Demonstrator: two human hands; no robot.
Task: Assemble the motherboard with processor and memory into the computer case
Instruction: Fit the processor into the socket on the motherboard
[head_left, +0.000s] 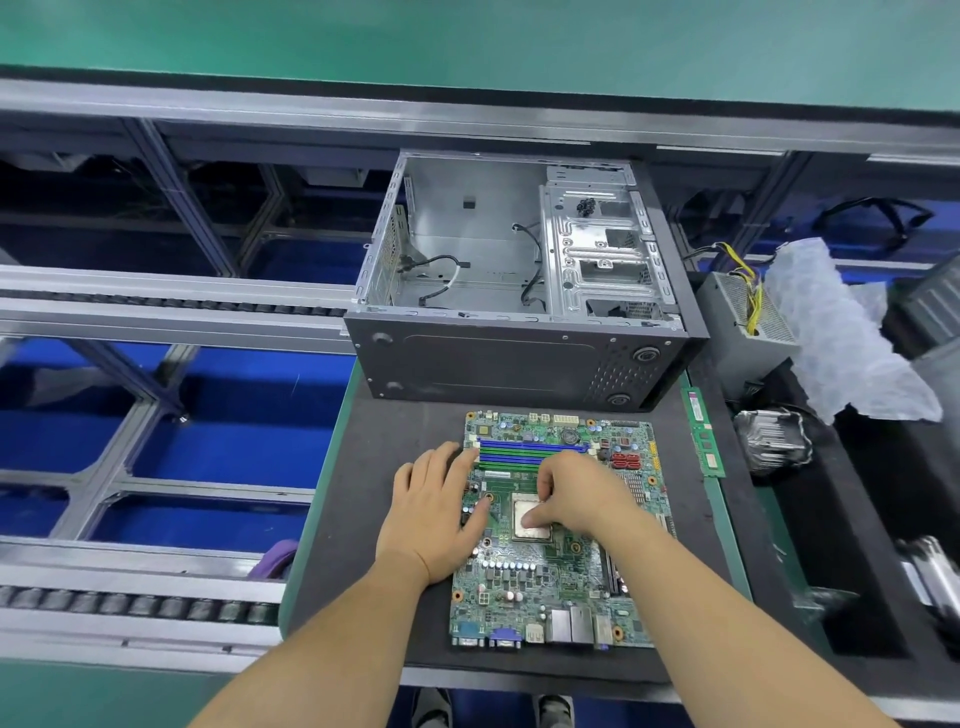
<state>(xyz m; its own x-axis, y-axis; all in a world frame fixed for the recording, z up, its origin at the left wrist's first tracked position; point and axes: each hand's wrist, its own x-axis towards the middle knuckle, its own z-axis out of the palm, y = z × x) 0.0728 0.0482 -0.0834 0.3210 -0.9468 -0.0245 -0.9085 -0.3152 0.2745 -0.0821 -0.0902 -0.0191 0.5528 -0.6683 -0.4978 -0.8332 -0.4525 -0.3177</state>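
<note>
1. Motherboard (558, 530) lies on the dark surface (384, 467), lower centre, below the open case (519, 291).
2. Left hand (436, 512) flat, fingers straight, steadying its edge.
3. Right hand (576, 493) pinches the processor (530, 519) at the socket; tilted seating could bend pins.

the right hand (582, 496) covers the processor (530, 519) top edge under its fingers; whether the fingertips pinch it cannot be told.
</note>
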